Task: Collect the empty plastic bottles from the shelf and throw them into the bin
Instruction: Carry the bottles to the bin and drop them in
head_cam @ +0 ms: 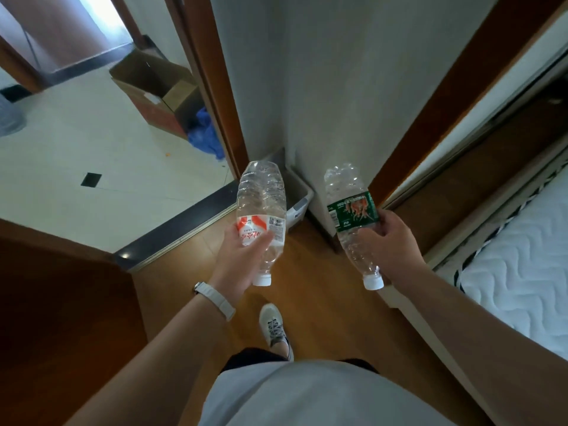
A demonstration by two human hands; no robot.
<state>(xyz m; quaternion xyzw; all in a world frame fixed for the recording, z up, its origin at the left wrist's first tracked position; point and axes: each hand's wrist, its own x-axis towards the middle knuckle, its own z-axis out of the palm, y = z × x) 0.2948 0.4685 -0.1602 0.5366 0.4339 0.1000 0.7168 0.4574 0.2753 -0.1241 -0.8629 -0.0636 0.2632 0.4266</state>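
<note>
My left hand (242, 259) grips a clear plastic bottle with a red-and-white label (262, 207), its white cap pointing down toward me. My right hand (388, 238) grips a smaller clear bottle with a green label (350, 210), also held cap down. Both bottles look empty. A grey-white bin (299, 204) stands on the floor against the white wall corner, just beyond and between the two bottles; the left bottle hides part of it.
A doorway on the left opens onto a tiled floor with an open cardboard box (156, 90) and a blue bag (204, 135). A mattress (522, 265) lies at the right. My shoe (273, 327) is on the wooden floor.
</note>
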